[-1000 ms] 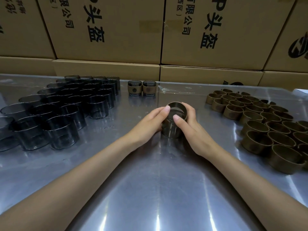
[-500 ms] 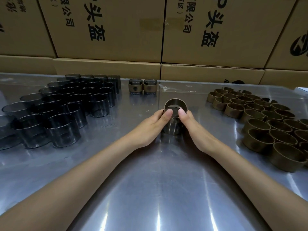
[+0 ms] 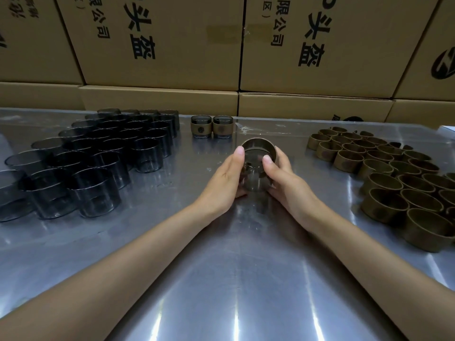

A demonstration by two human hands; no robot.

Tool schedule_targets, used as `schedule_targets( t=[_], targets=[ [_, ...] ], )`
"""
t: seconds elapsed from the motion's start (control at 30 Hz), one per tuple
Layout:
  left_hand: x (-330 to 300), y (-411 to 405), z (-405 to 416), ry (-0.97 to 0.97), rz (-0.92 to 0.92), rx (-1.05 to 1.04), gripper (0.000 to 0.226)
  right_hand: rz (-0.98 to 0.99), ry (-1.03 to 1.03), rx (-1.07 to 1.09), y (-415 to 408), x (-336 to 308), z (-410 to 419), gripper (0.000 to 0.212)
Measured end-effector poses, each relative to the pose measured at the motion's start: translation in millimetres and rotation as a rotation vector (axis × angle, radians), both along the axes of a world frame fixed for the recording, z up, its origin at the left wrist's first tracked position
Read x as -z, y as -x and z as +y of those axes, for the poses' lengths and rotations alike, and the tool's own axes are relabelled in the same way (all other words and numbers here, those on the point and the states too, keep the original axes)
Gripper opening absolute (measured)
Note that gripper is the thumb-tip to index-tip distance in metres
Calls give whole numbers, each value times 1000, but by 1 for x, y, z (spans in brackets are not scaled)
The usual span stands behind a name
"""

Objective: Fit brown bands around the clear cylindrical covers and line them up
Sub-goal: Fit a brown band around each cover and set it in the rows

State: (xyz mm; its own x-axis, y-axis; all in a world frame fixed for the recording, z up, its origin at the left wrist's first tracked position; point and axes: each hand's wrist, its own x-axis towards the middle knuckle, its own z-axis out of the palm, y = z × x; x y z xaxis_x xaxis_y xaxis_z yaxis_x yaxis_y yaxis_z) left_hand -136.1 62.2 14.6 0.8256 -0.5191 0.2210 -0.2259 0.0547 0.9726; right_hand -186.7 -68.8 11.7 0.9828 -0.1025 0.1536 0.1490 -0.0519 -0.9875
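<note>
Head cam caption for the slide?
Both hands slide a brown band onto a clear cover on the steel table.

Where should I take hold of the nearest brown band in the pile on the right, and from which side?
Take the nearest brown band by its upright wall, thumb inside the open top and fingers outside, coming from above on its near side. It stands open end up, other bands crowd its far side, and only the near wall faces bare table. The right hand is probably closest.
</note>
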Motion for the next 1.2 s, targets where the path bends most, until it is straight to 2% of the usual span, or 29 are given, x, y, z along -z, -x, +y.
schedule_targets(
  t=[0.17, 0.3, 0.4, 0.53, 0.7, 0.9, 1.03, 1.13, 1.2],
  targets=[
    [1, -3, 1, 58, 65, -29, 35, 0, -142, 25, 0, -1, 0, 97],
    [0, -5, 3, 93, 156, -45, 30, 11, -270, 84, 1, -3, -4, 70],
    [-2, -6, 5, 143, 194, -63, 27, 23, -340, 101, 2, -6, -3, 65],
    [-4, -5, 6, 191, 267, -56, 38, 78, -408, 57, 3, -9, -5, 59],
    [-5, -8, 10, 261, 351, 4, 62, 200, -391, -123, 4, -17, -16, 37],
    [-12, -12, 12, 119, 411, 160, 49, 201, -532, -198, 6, -16, -27, 36],
    [-11, -15, 16, 48, 437, 248, 51, 179, -490, -309, 9, -14, -29, 32],
    [-10, -13, 21, 73, 440, 376, 71, 168, -462, -399, 11, -13, -31, 50],
    [-8, -12, 22, 84, 428, 451, 89, 153, -449, -428, 14, -11, -33, 53]
  ],
)
